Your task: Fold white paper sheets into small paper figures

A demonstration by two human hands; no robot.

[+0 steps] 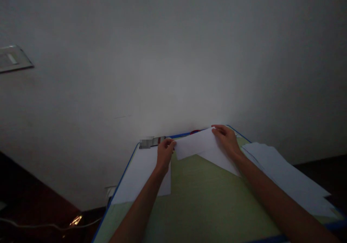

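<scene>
Between my two hands a sheet of white paper [193, 142] is held up over the far part of the table. My left hand [165, 154] pinches its left end between thumb and fingers. At the upper right corner, my right hand [225, 138] grips the same sheet. Another white paper [217, 160] shows behind and below it, reaching under my right wrist; whether the two are joined I cannot tell. Left of my left forearm a white sheet [135, 178] lies flat. A spread stack of white paper [287, 178] rests by the right edge.
The green tabletop [200, 203] has a blue rim and stands against a grey wall [173, 62]. A dark flat object [157, 141], partly blurred, lies at the back left edge. A small red item [194, 131] sits at the back. A white cable [48, 225] runs low on the left.
</scene>
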